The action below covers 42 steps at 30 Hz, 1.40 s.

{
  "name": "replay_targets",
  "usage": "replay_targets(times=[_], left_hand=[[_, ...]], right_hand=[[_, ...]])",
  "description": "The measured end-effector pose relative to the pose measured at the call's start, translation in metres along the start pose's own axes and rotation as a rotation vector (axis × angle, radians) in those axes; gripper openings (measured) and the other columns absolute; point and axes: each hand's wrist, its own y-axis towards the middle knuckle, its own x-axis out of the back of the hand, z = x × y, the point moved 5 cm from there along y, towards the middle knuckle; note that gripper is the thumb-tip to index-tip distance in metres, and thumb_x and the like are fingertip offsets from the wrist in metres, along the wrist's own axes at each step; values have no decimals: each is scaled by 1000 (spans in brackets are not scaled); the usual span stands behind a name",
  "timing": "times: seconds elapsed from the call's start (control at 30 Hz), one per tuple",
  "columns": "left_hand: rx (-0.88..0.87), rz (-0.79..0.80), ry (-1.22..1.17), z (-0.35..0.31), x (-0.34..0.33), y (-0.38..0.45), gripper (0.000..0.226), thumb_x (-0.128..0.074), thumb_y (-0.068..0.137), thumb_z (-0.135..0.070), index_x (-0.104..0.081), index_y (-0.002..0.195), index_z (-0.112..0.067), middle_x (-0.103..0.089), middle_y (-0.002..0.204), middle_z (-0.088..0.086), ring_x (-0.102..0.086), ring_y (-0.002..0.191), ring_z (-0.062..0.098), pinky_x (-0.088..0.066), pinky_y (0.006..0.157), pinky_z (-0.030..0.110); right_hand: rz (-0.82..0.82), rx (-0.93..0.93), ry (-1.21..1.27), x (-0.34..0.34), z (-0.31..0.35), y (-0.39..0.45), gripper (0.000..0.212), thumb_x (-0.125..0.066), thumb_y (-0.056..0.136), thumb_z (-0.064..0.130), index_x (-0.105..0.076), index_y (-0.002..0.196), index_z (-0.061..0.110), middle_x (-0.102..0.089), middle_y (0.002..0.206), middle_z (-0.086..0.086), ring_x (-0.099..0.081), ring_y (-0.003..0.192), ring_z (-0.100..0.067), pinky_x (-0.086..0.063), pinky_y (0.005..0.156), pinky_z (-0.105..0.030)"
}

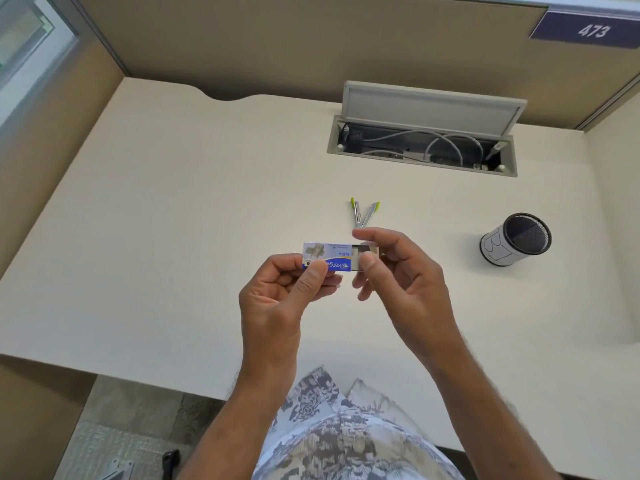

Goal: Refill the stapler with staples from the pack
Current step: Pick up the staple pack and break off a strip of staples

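Above the desk's [138, 237] near edge, our left hand [277, 296] pinches the staple pack's [327, 257] sleeve while our right hand [398, 271] grips its slid-out tray [363, 251], the opened stapler [363, 213] lying just beyond.

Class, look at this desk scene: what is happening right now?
A person holds a small staple pack above the desk. The left hand grips the blue sleeve while the right hand pinches the inner tray, which sticks partway out. The stapler lies open on the desk just beyond, untouched. A mesh pen cup stands to the right.
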Motion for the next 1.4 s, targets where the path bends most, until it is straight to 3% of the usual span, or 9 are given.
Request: replay_targets(times=[0.07,0.13,0.27,0.37,0.5,0.6,0.9,1.17,1.4], left_hand=[[0,-26,-8,1,2,1,12,-81,84,-18,-73,91,-13,-82,90,19,-80,76,31,-63,74,31],[-3,-39,-14,2,3,2,11,-77,86,-15,-70,92,-10,-82,88,19,-80,75,30,-63,74,31],[-15,-40,-15,2,2,2,7,-75,87,-13,-71,92,-11,-81,88,18,-79,76,29,-63,76,32],[-18,-36,-16,2,0,3,7,-76,86,-15,-71,91,-13,-81,88,18,-79,77,28,-63,76,32],[-15,-25,-19,2,-1,5,18,-77,84,-19,-68,94,-7,-81,88,18,-79,77,28,-63,77,32],[-15,-26,-15,1,-2,5,27,-80,80,-27,-69,95,-8,-81,89,18,-79,77,29,-63,77,33],[-15,-46,-8,4,0,6,20,-79,83,-21,-68,95,-8,-81,90,21,-79,77,31,-63,77,33],[-6,-51,-5,5,0,7,12,-75,87,-14,-67,94,-8,-81,88,19,-79,76,30,-63,76,32],[6,-35,-13,6,-3,5,13,-75,86,-13,-67,94,-7,-81,88,19,-80,76,29,-63,75,32]], right_hand=[[-52,-6,0,5,3,0,23,-57,97,14,-68,116,17,-69,93,-5,-67,70,-18,-56,62,-29],[-108,4,-54,10,6,-2,16,-60,96,12,-67,109,19,-71,94,6,-69,70,-16,-56,60,-30],[-166,122,-306,12,17,-6,7,-66,94,18,-67,97,24,-68,97,10,-66,74,-17,-56,58,-35],[-173,259,-442,11,27,-8,12,-67,95,15,-74,103,21,-61,104,1,-64,75,-16,-49,58,-19],[-102,327,-571,8,29,-7,23,-63,97,15,-76,115,20,-56,107,0,-62,82,-14,-50,60,-23],[-82,329,-591,9,28,-6,24,-64,96,21,-75,118,21,-55,108,1,-62,82,-16,-51,62,-29],[-94,281,-590,10,26,-5,22,-69,93,28,-75,111,18,-57,107,3,-63,78,-13,-51,61,-24],[-109,293,-619,15,29,-1,12,-63,96,16,-74,101,14,-62,100,2,-62,77,-12,-48,60,-19],[-49,320,-635,14,36,1,17,-63,96,16,-77,105,15,-60,100,1,-61,77,-15,-50,60,-26]])
